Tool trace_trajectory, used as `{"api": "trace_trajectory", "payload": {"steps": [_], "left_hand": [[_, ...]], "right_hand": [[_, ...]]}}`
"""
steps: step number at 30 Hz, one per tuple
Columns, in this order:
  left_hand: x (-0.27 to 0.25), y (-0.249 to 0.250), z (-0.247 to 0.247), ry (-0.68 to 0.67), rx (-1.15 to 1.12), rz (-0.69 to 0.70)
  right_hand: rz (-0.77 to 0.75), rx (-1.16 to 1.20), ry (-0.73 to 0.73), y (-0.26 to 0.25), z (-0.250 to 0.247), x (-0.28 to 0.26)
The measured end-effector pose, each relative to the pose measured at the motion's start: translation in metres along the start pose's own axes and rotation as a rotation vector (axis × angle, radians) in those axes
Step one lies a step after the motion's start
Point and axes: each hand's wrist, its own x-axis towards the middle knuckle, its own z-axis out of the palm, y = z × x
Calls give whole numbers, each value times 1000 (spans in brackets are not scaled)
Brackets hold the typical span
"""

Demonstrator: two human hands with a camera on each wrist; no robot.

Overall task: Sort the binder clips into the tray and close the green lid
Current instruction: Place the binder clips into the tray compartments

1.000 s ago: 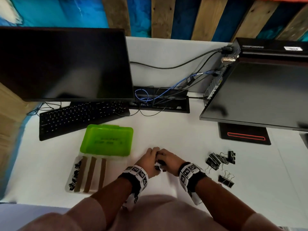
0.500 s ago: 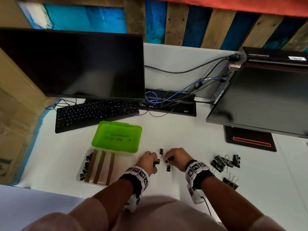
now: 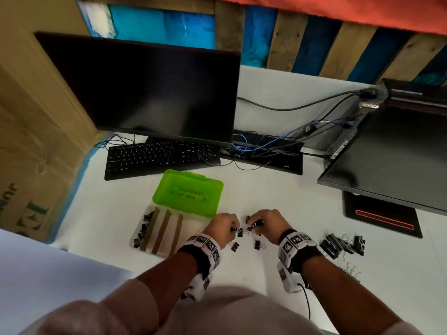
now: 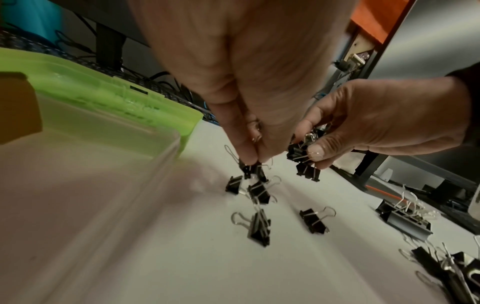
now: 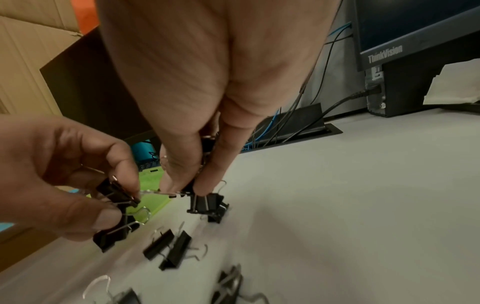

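Hands have drawn apart since a second ago, when they were bunched together over one clump; now small clips lie scattered between them on the white worktop [image 3: 278, 298]. The camera has also tipped up, showing more of the wall.

The left hand [image 3: 221, 228] pinches a cluster of small binder clips [image 4: 250, 169] at thumb and fingertips, hanging just above the surface. The right hand [image 3: 267, 224] pinches its own bunch [image 5: 205, 202], thumb and forefinger curled round the wire handles, with more tucked up inside the fingers.

Count, then: in the left wrist view four small clips [image 4: 259, 226] lie loose on the worktop under the hands (two touching, two apart). Off to the right sits a heap of larger binder clips [image 3: 343, 244], too tangled to count, with one more [image 3: 350, 272] nearer the forearm.

The tray [image 3: 154, 247] sits left of the hands: clear, frosted plastic, rectangular with rounded corners, split by three brown cardboard strips [image 3: 163, 232]. Small black clips [image 3: 142, 229] fill only the leftmost slot. Its green lid [image 3: 188, 197], translucent plastic, lies flung open on the far side, flat on the worktop.

All clips are folded black metal with springy silver wire loops. Behind: two dark monitors [image 3: 150, 93] and one black keyboard [image 3: 159, 158].
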Motion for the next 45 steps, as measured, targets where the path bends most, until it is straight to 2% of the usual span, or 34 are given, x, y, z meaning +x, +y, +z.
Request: {"api": "trace_trajectory", "payload": {"steps": [6, 12, 17, 23, 31, 38, 45], "left_hand": [[-5, -4, -23, 122, -110, 13], [-28, -29, -68, 280, -137, -59], [-63, -68, -102, 363, -130, -179], [-101, -108, -112, 479, -236, -300], [-119, -134, -109, 448, -270, -407], [-120, -134, -98, 435, -271, -396], [-117, -140, -96, 407, -216, -398]], "right_hand": [[-90, 27, 10, -35, -9, 13], [-203, 11, -23, -92, 7, 48], [-329, -141, -146, -142, 38, 78], [-466, -263, -278, -199, 79, 99], [-599, -450, -416, -227, 122, 114], [-667, -479, -423, -227, 127, 116], [-686, -405, -414, -217, 125, 107]]}}
